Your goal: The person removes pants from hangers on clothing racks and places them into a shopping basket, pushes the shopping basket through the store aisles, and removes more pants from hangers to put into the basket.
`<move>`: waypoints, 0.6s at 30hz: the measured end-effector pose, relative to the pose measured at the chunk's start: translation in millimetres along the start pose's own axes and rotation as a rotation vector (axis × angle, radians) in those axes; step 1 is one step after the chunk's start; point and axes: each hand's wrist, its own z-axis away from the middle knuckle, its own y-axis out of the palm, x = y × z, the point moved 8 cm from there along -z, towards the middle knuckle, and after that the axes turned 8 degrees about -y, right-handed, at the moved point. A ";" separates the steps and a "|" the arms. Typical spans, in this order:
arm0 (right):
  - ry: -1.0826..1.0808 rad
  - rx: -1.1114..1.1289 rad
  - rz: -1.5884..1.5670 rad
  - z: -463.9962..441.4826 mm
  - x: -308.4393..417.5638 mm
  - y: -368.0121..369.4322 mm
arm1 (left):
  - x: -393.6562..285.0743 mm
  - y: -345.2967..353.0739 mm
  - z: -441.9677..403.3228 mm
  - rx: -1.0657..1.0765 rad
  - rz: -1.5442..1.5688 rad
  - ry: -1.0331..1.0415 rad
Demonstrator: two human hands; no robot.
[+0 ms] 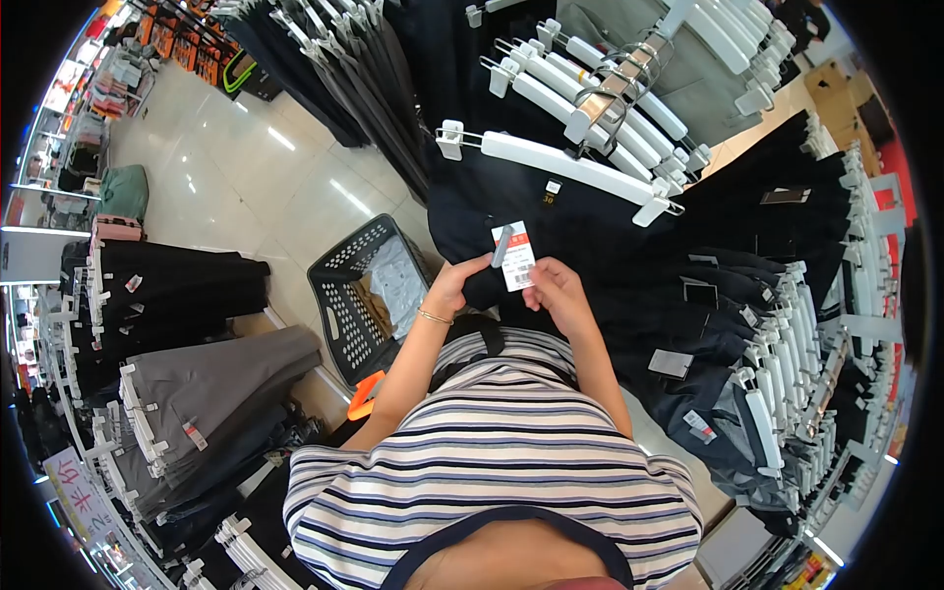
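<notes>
Black trousers (462, 197) hang from a white clip hanger (565, 165) right in front of me, with a small size label (554, 187) at the waistband. A red and white price tag (518, 272) lies against the dark cloth, and a slim grey piece (502, 246) crosses its upper left part. My left hand (452, 288) is closed, its thumb at the tag's left edge by the grey piece. Thumb and fingers of my right hand (558, 292) pinch the tag's lower right edge.
A dark grey shopping basket (331, 334) with an orange handle (366, 394) stands at my left, holding a plastic-wrapped item (398, 285). Racks of grey trousers (221, 369) and dark trousers (678, 324) flank me. Several white hangers (580, 88) fill the rail ahead. Tiled floor (226, 177) shows at upper left.
</notes>
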 end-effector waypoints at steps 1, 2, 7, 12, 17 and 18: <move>-0.019 0.042 -0.214 0.6 0.3 0.0 | -0.3 3.5 3.7 -0.004 0.017 -0.014; -0.026 0.055 -0.287 0.7 -0.2 -0.2 | 0.5 5.0 6.3 -0.007 0.033 -0.029; -0.035 0.093 -0.416 3.3 0.1 4.9 | 10.9 -1.8 4.0 0.043 0.092 -0.062; -0.034 0.137 -0.313 6.7 -1.7 3.4 | 17.9 -3.9 3.6 0.100 0.179 -0.102; -0.016 0.109 0.013 10.5 -5.5 -1.0 | 15.3 14.5 6.6 0.217 0.357 -0.209; -0.017 0.091 0.108 9.3 -9.0 -5.6 | 13.0 7.4 3.1 0.129 0.295 -0.170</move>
